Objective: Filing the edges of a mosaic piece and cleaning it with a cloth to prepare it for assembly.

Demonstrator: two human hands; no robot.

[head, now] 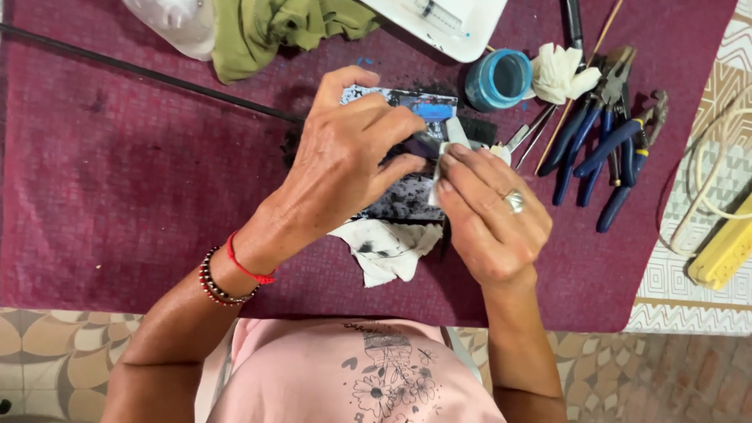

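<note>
My left hand (345, 160) grips a small dark part with a blue piece (433, 112), held over a black-smeared sheet (407, 200) on the maroon mat (117, 196). My right hand (493, 215), with a ring on one finger, pinches a small white wipe (454, 133) against that dark part. The two hands meet at the middle of the mat. A stained white cloth (388, 251) lies just under them, near the front edge.
Several blue-handled pliers (603, 141) lie at the right. A blue round jar (499, 78), a crumpled white tissue (558, 72), a green cloth (274, 27), a white tray (454, 23) and a long black rod (141, 72) sit at the back. A yellow power strip (724, 247) is far right.
</note>
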